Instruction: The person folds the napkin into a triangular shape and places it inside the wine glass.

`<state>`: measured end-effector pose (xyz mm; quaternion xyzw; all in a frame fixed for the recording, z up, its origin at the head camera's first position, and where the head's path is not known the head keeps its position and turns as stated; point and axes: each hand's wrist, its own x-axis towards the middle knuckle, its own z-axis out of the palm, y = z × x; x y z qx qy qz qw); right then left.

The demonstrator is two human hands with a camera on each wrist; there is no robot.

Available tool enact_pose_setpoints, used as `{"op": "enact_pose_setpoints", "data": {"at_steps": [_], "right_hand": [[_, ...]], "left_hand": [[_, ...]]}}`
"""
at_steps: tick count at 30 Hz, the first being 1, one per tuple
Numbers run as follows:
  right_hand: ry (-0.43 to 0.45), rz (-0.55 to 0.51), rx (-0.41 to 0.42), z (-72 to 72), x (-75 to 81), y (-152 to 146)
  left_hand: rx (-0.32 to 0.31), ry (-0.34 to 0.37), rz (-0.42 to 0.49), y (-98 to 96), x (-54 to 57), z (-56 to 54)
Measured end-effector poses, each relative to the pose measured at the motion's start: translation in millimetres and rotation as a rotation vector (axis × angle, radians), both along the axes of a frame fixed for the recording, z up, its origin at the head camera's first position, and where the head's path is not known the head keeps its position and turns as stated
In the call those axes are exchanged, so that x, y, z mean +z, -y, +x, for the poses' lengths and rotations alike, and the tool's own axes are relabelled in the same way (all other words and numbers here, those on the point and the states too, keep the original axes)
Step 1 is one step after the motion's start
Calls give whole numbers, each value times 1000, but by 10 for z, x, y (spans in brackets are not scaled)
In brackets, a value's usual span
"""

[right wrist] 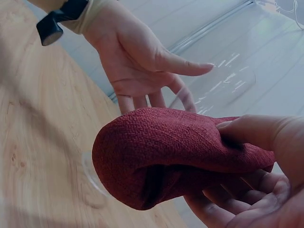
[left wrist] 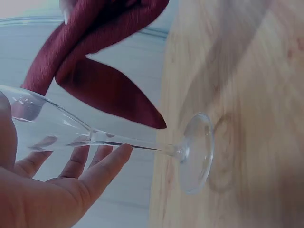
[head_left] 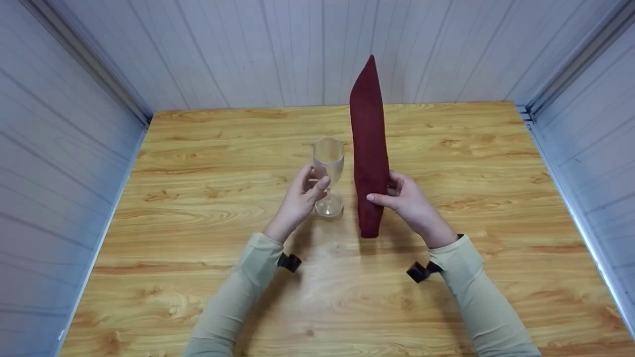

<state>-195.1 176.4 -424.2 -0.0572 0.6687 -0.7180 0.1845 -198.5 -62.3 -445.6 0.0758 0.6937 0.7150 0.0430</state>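
A clear stemmed wine glass (head_left: pixel 329 171) is upright, with its foot (left wrist: pixel 195 153) at or just above the table and a ring-shaped shadow beside it. My left hand (head_left: pixel 299 198) holds the glass around the lower bowl, thumb on the near side and fingers behind. My right hand (head_left: pixel 409 203) grips a dark red folded cloth napkin (head_left: pixel 369 144) near its lower end, thumb in front and fingers behind. The long napkin is held up to the right of the glass, its tip pointed away from me. Seen from the right wrist, the rolled end of the napkin (right wrist: pixel 142 156) hides part of my left fingers.
A wood-grain table (head_left: pixel 198 277) lies under both hands. Pale panelled walls (head_left: pixel 248 49) border it at the back and on both sides. Each wrist carries a small black camera (head_left: pixel 418 272), close above the tabletop.
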Motion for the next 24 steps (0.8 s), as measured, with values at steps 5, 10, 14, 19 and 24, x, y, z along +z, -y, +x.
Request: {"op": "enact_pose_setpoints", "data": {"at_steps": [5, 10, 14, 19, 24], "right_hand": [[-4, 10, -5, -21, -13, -8], [-16, 37, -12, -47, -24, -30], [-20, 41, -29, -80, -32, -48], [-41, 42, -34, -119, -50, -60], [-36, 28, -49, -144, -66, -57]], "left_hand": [[-46, -22, 2, -40, -49, 150], [-82, -51, -6, -79, -106, 301], [-108, -71, -13, -122, -125, 424], [-143, -76, -79, -187, 11, 640], [-186, -55, -120, -258, 172, 843]]}}
